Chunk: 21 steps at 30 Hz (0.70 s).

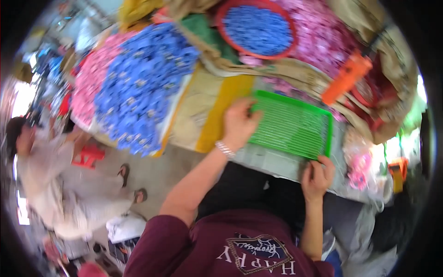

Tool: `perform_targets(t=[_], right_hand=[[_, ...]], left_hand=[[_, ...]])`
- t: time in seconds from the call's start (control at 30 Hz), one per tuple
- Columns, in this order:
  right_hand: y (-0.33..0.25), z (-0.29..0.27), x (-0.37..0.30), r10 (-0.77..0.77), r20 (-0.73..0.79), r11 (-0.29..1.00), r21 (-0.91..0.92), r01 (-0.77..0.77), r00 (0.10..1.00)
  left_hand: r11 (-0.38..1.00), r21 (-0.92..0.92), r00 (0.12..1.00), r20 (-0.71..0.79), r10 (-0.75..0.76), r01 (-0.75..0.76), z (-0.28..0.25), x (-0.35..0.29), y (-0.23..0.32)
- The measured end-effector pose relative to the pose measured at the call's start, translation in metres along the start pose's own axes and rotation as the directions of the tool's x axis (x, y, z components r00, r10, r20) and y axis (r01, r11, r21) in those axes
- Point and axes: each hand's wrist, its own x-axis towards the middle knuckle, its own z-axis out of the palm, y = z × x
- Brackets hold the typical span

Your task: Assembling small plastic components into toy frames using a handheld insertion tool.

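Workshop floor, concrete-grey, a co-worker seated off to our left beside a red stool. Blue pieces heaped on our left, more in a red basin beyond. Green ribbed tray lies tilted before us on the grey desk. Our left hand has its grip on the tray's left side; our right hand, fingers curled, meets the near right corner, but blur keeps us from telling whether it grasps.
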Motion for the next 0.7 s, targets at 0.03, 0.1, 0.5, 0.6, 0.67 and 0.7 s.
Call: perform_targets(t=[0.03, 0.1, 0.5, 0.6, 0.67, 0.7], right_hand=[[-0.001, -0.001, -0.002, 0.028, -0.001, 1.000, 0.012, -0.028, 1.000], [0.000, -0.004, -0.001, 0.014, -0.002, 1.000, 0.008, -0.014, 1.000], [0.002, -0.002, 0.003, -0.033, 0.027, 0.999, 0.018, 0.033, 0.999], [0.003, -0.002, 0.002, -0.031, 0.018, 0.999, 0.009, 0.031, 0.999], [0.002, -0.003, 0.005, -0.031, 0.015, 0.999, 0.015, 0.031, 0.999], [0.002, -0.003, 0.005, -0.036, 0.018, 0.999, 0.016, 0.036, 0.999]], left_hand=[[0.999, -0.027, 0.999, -0.013, 0.032, -0.032, 0.003, -0.001, -0.004], [0.982, -0.184, 0.999, -0.024, 0.048, -0.052, 0.009, -0.002, -0.008], [0.786, -0.533, 0.918, -0.042, -0.395, 0.314, -0.095, -0.090, -0.002], [0.635, -0.656, 0.798, -0.083, -0.597, 0.407, -0.123, -0.114, -0.012], [0.608, -0.674, 0.748, -0.123, -0.652, 0.419, -0.138, -0.132, -0.023], [0.535, -0.721, 0.701, -0.096, -0.707, 0.441, -0.147, -0.141, -0.036]])
